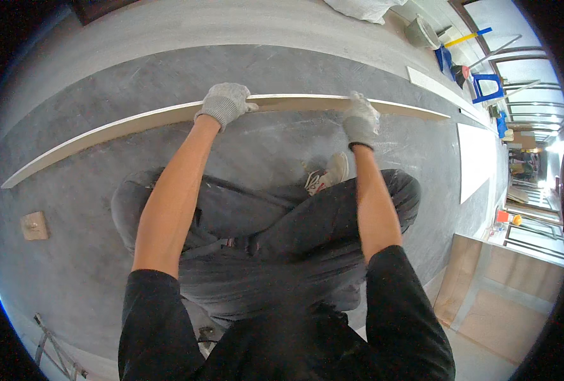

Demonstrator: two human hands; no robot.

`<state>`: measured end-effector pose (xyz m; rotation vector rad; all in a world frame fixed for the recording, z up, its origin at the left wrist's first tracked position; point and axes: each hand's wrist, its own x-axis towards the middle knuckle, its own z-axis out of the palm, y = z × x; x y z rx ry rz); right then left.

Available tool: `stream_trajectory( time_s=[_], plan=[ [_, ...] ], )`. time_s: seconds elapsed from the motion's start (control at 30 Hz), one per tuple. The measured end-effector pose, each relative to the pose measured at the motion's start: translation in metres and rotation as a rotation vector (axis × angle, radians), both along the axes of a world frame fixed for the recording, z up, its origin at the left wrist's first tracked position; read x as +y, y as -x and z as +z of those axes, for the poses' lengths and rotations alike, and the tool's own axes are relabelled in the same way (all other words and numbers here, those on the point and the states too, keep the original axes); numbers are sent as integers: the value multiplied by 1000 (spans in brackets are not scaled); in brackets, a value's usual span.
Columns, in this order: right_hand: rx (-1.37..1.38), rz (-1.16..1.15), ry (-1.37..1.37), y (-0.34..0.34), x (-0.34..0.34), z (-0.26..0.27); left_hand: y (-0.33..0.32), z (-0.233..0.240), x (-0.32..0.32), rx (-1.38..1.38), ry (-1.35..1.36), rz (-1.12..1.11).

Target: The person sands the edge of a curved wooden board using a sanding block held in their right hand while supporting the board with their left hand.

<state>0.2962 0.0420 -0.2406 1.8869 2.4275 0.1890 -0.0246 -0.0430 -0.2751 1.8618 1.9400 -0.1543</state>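
Note:
A long narrow strip of board [301,103], white along its top edge and beige on its face, stands on its edge across the grey floor in front of me. My left hand [225,104], in a grey knit glove, grips it left of its middle, with the thumb on the near face. Farther right, my right hand [362,119] is closed over the same strip in a pale, dusty glove. That hand is slightly blurred, and its far fingers are hidden. Both forearms reach forward over my bent legs in dark trousers.
A small tan block [34,225] lies on the floor at left. White board pieces [477,159] lie at right, near a blue stool [487,88] and a grey bucket [422,33]. A large brown panel [505,295] is at lower right, a metal frame [55,350] at lower left.

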Motion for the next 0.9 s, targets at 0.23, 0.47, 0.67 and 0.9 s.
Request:
stream_trajectory(
  time_s=[0.23, 0.47, 0.67, 0.9],
  plan=[
    [103, 267, -53, 145, -92, -15, 2, -10, -3, -24, -118, -8],
    [337, 382, -365, 8, -2, -18, -11, 2, 2, -7, -119, -12],
    [8, -3, -155, 1, -6, -34, -2, 2, -2, -13, -125, -32],
    [634, 605, 307, 134, -73, -8, -1, -21, 10, 21, -203, -76]
  ],
)
